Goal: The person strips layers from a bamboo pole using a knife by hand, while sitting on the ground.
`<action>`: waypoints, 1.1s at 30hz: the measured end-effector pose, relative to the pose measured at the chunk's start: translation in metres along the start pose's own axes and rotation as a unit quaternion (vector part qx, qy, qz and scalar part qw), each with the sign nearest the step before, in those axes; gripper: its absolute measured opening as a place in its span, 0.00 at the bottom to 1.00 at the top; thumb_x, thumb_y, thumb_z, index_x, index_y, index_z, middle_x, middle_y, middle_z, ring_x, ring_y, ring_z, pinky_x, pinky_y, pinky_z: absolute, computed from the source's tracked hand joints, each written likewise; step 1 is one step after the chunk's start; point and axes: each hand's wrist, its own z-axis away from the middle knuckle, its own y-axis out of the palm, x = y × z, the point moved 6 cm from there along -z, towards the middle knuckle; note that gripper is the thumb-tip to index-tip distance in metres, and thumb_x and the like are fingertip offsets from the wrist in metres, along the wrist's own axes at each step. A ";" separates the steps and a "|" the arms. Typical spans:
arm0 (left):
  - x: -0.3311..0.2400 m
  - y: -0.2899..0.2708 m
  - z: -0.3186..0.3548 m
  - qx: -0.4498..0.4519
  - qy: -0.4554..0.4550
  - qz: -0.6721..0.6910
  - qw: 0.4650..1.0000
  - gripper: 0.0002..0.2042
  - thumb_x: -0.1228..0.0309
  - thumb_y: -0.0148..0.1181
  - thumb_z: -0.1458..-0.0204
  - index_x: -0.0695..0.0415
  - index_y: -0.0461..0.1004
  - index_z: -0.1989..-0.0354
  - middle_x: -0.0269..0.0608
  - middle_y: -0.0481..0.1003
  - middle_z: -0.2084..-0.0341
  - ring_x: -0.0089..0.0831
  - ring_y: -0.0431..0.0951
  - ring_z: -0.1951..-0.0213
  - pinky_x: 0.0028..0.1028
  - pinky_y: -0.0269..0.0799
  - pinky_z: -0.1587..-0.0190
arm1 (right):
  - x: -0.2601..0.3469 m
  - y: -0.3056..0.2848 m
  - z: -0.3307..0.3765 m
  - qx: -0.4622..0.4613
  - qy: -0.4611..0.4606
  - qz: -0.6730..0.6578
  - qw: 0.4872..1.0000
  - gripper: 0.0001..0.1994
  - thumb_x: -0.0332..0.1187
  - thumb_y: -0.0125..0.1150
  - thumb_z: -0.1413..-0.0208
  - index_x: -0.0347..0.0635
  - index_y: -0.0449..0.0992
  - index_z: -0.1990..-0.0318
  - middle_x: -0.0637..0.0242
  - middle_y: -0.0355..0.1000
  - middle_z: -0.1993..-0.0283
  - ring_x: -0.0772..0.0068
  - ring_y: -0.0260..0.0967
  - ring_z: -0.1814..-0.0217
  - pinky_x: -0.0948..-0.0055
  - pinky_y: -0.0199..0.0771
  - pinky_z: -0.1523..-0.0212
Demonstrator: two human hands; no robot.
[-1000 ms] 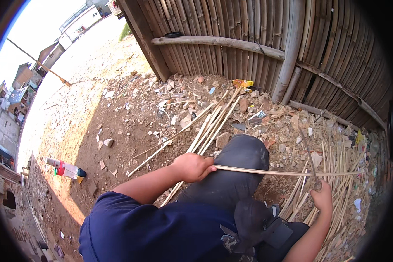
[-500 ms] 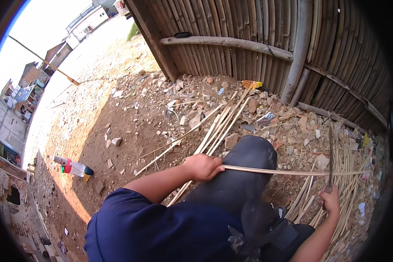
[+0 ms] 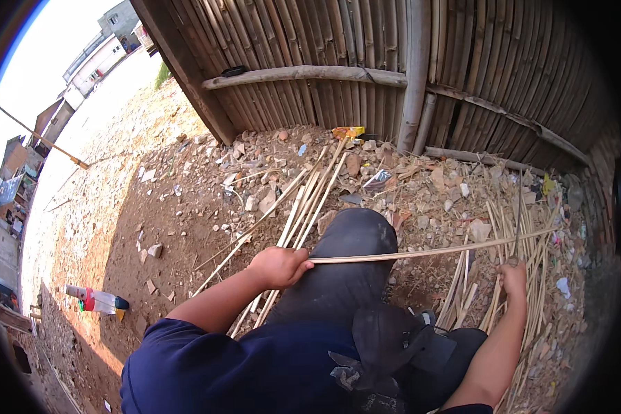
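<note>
My left hand [image 3: 283,268] is closed around the near end of a long, pale bamboo strip [image 3: 421,253]. The strip crosses over my dark-trousered knee [image 3: 355,238] and points to the right. In my right hand [image 3: 513,281] is the handle of a knife, gripped low, with its long thin blade [image 3: 519,210] standing up and away from me. Blade and strip cross just above the right fist; whether the edge cuts into the strip is too small to tell. Beneath that hand lies a loose pile of bamboo strips [image 3: 537,303].
More bamboo strips [image 3: 309,200] lie on the rubble beyond my left hand. A bamboo wall [image 3: 310,103] with a pole frame closes off the far side. A clear bottle [image 3: 103,301] with a red band lies at the left. Stones and litter cover the ground.
The view has swung right, so the surroundings sit farther left. My right hand and the knife are farther from my left hand along the strip, and the blade looks narrower.
</note>
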 end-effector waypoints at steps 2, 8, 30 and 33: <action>-0.005 -0.006 0.001 0.002 -0.003 -0.020 1.000 0.17 0.54 0.45 0.33 0.55 0.71 0.64 0.53 0.77 0.75 0.55 0.79 0.71 0.51 0.74 0.67 | 0.001 -0.006 0.001 0.035 -0.028 0.051 0.998 0.10 0.23 0.61 0.56 0.34 0.76 0.63 0.66 0.72 0.75 0.71 0.66 0.80 0.67 0.66 0.78; -0.002 0.004 0.002 -0.019 0.008 -0.010 1.000 0.16 0.56 0.47 0.33 0.56 0.70 0.66 0.54 0.75 0.80 0.57 0.78 0.74 0.52 0.73 0.70 | 0.096 0.068 0.081 0.141 -0.200 0.280 0.928 0.17 0.32 0.63 0.56 0.35 0.80 0.58 0.50 0.76 0.69 0.49 0.76 0.63 0.58 0.74 0.57; -0.002 0.013 -0.006 -0.037 -0.014 -0.057 0.998 0.15 0.60 0.47 0.33 0.58 0.69 0.68 0.56 0.76 0.77 0.59 0.78 0.73 0.53 0.73 0.70 | 0.069 0.058 0.055 0.119 -0.114 0.221 0.961 0.18 0.35 0.62 0.56 0.40 0.82 0.56 0.49 0.80 0.58 0.52 0.79 0.56 0.59 0.77 0.53; 0.000 0.016 0.002 -0.050 -0.008 -0.055 0.997 0.15 0.61 0.47 0.34 0.58 0.68 0.70 0.56 0.75 0.78 0.58 0.77 0.75 0.52 0.72 0.71 | 0.101 0.068 0.078 0.132 -0.132 0.251 0.950 0.24 0.34 0.61 0.55 0.40 0.79 0.47 0.48 0.79 0.53 0.49 0.77 0.49 0.54 0.77 0.48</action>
